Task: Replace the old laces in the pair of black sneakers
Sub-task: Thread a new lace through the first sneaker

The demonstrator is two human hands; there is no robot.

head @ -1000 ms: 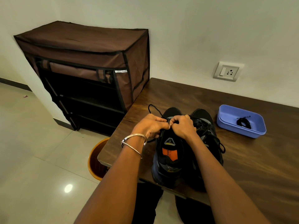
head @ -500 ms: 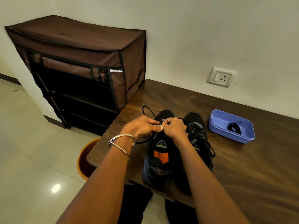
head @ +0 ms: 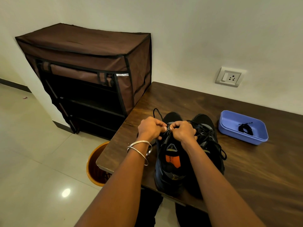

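Black lace (head: 165, 131) is pinched between my left grip (head: 150, 128) and right grip (head: 184, 131), seemingly at the tongue of the left black mesh sneaker (head: 170, 163) on the near dark wooden bench (head: 255, 169); its twin (head: 208, 138) sits just right.

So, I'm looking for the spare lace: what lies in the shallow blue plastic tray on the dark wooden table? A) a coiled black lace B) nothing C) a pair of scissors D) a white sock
A: a coiled black lace lies inside the shallow blue plastic tray, right of the sneakers.
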